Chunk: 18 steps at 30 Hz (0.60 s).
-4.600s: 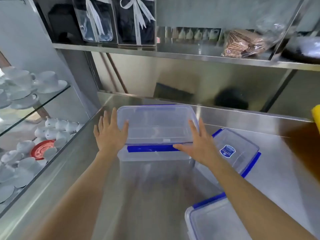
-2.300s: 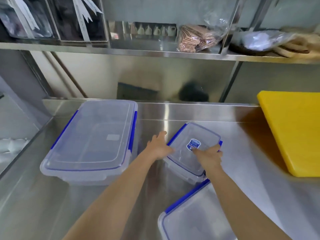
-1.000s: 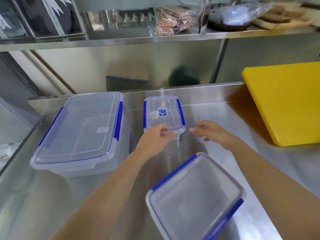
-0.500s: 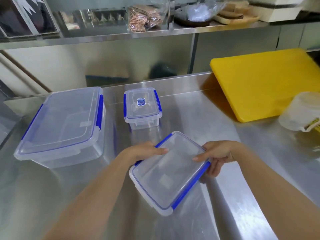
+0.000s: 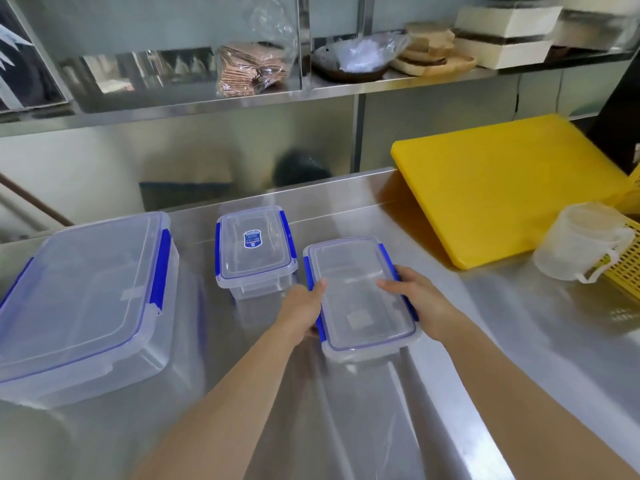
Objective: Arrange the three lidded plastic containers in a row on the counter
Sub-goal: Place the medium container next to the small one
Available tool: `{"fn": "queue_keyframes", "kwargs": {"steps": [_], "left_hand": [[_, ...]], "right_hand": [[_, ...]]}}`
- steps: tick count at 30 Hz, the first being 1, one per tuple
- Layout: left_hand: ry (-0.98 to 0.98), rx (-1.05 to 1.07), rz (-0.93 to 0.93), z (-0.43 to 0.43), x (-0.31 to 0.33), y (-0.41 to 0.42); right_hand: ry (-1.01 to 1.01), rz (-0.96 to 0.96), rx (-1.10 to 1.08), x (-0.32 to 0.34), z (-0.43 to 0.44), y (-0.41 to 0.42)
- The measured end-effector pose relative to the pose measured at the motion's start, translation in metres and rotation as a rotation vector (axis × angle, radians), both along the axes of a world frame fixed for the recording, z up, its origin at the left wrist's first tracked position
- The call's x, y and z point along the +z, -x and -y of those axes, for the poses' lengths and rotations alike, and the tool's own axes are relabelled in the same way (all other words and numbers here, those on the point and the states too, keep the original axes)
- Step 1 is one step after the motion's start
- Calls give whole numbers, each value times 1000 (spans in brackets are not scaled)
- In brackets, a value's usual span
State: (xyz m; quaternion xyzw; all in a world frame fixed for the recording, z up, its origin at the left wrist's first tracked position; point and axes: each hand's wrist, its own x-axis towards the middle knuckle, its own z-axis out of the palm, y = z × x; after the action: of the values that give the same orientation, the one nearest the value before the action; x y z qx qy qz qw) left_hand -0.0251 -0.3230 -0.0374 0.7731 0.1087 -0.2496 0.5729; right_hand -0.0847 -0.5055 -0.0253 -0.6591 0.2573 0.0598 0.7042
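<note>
Three clear lidded containers with blue clips stand on the steel counter (image 5: 346,427). The large container (image 5: 86,296) is at the left. The small container (image 5: 254,247), with a blue label on its lid, stands in the middle near the back. Right of it is the medium container (image 5: 360,299), its long side pointing away from me. My left hand (image 5: 303,306) grips its left edge and my right hand (image 5: 415,299) grips its right edge. Whether the medium container rests on the counter or is lifted slightly I cannot tell.
A yellow cutting board (image 5: 502,188) leans at the back right. A translucent plastic jug (image 5: 585,251) and a yellow basket (image 5: 627,271) stand at the right edge. A steel shelf (image 5: 311,95) above holds packets, bowls and boxes.
Both hands have turned the medium container from a diagonal pose to parallel with the small one and moved it back and to the right, beside the small container.
</note>
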Motion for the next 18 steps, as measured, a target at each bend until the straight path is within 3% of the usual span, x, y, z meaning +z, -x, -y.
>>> {"fn": "queue_keyframes", "kwargs": {"steps": [5,8,10,12,13,16,18], "left_hand": [[207,92,62,15,-2,-21],[304,-107,96,14,-13,-10],[156,-368,120,7,-26,-12],[-65,-501,162,1,-33,-16],[-125,-484,204,1,-35,-17],[-67,-246,305,9,-35,-21],[-171,-167,333,15,-36,-21]], "right_hand": [[40,20,-141,-6,7,-27],[133,66,-218,-15,6,-45],[227,102,-223,-22,6,-56],[256,138,-214,-25,7,-66],[263,151,-202,-25,7,-72],[365,174,-143,-26,7,-88],[468,162,-113,-26,6,-97]]}}
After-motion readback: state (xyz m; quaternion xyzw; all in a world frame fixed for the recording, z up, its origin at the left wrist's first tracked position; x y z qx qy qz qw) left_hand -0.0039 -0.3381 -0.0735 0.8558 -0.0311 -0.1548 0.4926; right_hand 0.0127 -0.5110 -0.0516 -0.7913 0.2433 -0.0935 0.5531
